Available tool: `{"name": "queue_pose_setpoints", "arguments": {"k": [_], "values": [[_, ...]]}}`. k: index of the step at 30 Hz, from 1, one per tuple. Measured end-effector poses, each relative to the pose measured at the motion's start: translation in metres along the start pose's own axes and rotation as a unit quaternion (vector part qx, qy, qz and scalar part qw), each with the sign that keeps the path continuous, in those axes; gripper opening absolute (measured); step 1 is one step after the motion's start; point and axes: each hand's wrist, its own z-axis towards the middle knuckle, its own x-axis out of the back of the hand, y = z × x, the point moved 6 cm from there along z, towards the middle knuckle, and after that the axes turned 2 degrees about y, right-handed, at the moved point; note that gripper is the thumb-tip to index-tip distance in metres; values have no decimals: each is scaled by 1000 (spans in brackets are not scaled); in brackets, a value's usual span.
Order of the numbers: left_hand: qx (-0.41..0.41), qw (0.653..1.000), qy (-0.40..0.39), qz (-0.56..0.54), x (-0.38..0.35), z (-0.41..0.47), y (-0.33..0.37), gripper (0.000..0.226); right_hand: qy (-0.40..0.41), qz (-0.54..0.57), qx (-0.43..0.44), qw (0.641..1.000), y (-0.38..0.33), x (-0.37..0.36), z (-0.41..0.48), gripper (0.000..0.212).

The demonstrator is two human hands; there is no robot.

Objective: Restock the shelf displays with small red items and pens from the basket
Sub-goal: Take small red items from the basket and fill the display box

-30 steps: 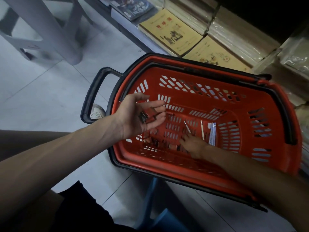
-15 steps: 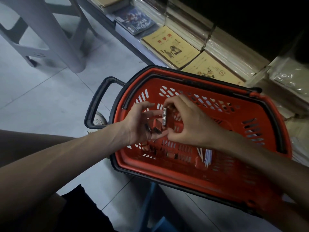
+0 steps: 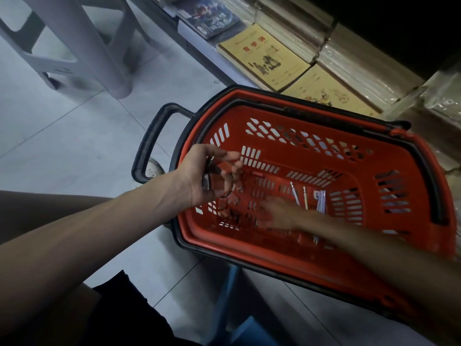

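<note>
A red basket [image 3: 294, 146] with a black rim and handle sits on the floor in front of a low shelf. Over its left edge my left hand [image 3: 199, 176] cups several small red items [image 3: 219, 182] in curled fingers. Down inside the basket my right hand [image 3: 277, 213] is blurred, and its fingers reach toward more small red items [image 3: 229, 208] on the basket floor. A few pens [image 3: 320, 199] lie on the basket floor just right of that hand. Whether my right hand holds anything does not show.
The low shelf [image 3: 189, 33] behind the basket carries yellow notebooks [image 3: 264, 56], a dark-covered book [image 3: 209, 16] and wrapped stacks [image 3: 361, 53]. A white plastic chair [image 3: 82, 43] stands on the tiled floor at upper left. A blue stool [image 3: 232, 308] shows under the basket.
My right hand left my left hand after passing an item up and has gone back down into the basket. My left hand stays over the left edge with the items.
</note>
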Motion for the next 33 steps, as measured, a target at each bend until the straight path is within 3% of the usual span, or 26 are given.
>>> {"name": "queue_pose_setpoints", "arguments": {"k": [5,8,13,17,25,31,33], "values": [[66,998,3,-8,1,5,-26,38,14,30,12,999,-5,-39,11,16],[63,998,-11,-10,0,8,-30,44,29,41,5,999,5,-38,12,6],[-12,1000,-2,16,-1,8,-9,28,16,81,-30,996,13,-44,19,30],[-42,999,0,20,-3,6,1,28,-26,62,-40,997,2,-38,27,33],[-45,998,-7,32,-2,4,0,27,-51,41,2,998,5,-29,40,15],[-43,999,-4,28,-1,5,3,27,26,126,64,990,-12,-26,50,9],[-42,999,-5,27,-1,5,4,27,60,138,76,986,-23,-25,54,19]]}}
